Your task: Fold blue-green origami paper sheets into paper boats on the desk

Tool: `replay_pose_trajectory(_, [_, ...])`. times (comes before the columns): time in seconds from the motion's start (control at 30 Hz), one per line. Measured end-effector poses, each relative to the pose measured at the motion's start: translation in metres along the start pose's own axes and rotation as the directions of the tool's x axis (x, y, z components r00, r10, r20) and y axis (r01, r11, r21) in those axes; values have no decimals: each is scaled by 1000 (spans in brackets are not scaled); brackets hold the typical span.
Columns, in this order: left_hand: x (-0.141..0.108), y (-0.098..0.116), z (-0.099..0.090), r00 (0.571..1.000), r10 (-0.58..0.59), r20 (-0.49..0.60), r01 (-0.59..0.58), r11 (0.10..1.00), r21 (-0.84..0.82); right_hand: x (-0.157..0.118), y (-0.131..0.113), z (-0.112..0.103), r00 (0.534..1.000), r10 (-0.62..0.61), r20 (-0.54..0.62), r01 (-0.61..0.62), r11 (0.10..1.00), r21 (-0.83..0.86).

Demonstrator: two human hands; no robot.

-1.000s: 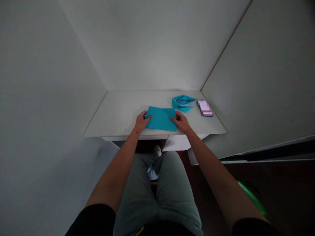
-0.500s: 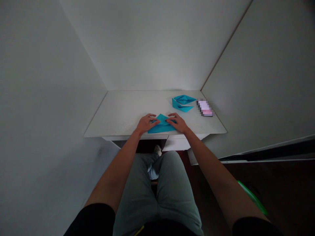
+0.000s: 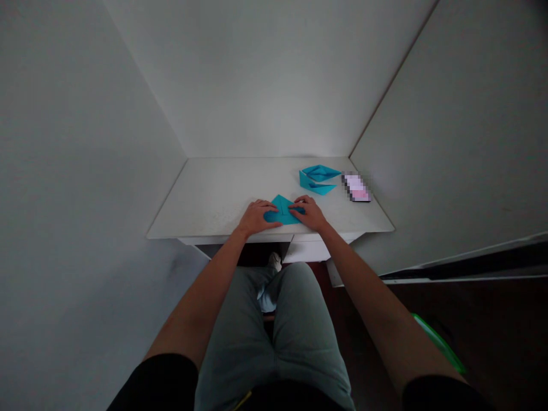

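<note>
A piece of blue folded paper [image 3: 282, 218] lies near the front edge of the white desk, its pointed top facing the wall. Over its left end sits my left hand [image 3: 258, 217], fingertips on the upper layer and the thumb stretched along the lower edge. My right hand [image 3: 310, 213] grips the right end with curled fingers, the fingertips close to the paper's middle. Both hands cover the paper's side corners. Beyond my right hand, two blue folded paper boats [image 3: 321, 171] rest on the desk, one behind the other.
A phone [image 3: 357, 188] with a blurred-out screen lies at the desk's right side. White walls enclose the desk [image 3: 205, 194] at the back and both sides. Beneath it are a drawer [image 3: 309, 249] and my legs. A green-rimmed object [image 3: 440, 342] stands on the floor at right.
The paper's lower strip has been folded up, so the paper looks shorter front to back. My left thumb has moved down to the lower edge. The paper boats and phone have stayed put.
</note>
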State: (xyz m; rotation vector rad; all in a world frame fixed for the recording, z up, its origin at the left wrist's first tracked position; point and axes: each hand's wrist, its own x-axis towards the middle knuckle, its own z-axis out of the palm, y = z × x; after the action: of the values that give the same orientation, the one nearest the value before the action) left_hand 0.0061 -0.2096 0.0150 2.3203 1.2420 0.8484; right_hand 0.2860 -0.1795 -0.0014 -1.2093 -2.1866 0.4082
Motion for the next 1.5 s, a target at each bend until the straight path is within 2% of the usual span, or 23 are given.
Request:
replay_pose_trajectory(0.2, [-2, 8, -2, 999, -34, 14, 34, 999, 10, -1, -2, 0, 998, -13, -54, 12, 1000, -29])
replay_pose_trajectory(0.5, [1, 3, 1, 999, -34, -24, 32, 996, -78, -2, -7, -5, 1000, -13, -3, 13, 1000, 15])
replay_pose_trajectory(0.63, [3, -3, 1, 983, -160, -93, 146, 979, -145, -1, -6, -7, 999, 37, -1, -37, 993, 112])
replay_pose_trajectory(0.73, [4, -5, 0, 966, -211, -150, 178, 962, -205, 0, -1, -5, 996, 83, -13, -80, 985, 155])
replay_pose_trajectory(0.8, [4, -5, 0, 957, -228, -177, 198, 965, -173, 1, 3, -2, 995, 98, -28, -94, 990, 108])
replay_pose_trajectory(0.93, [4, 2, 0, 928, -281, -243, 302, 952, 56, 2, 8, 5, 984, 125, -123, -135, 988, -70])
replay_pose_trajectory(1.03, [4, 7, 2, 918, -312, -244, 350, 928, 127, 3, 9, 7, 970, 145, -194, -169, 979, -114])
replay_pose_trajectory(1.13, [4, 10, 3, 920, -320, -228, 357, 923, 145, 2, 5, 5, 970, 161, -183, -173, 983, -56])
replay_pose_trajectory(1.3, [4, 9, 3, 933, -293, -207, 330, 927, 176, 0, -5, -3, 959, 227, -169, -201, 967, 157])
replay_pose_trajectory(1.5, [5, -4, 3, 940, -285, -188, 299, 953, 50, -3, -2, -7, 952, 244, -185, -163, 915, 370])
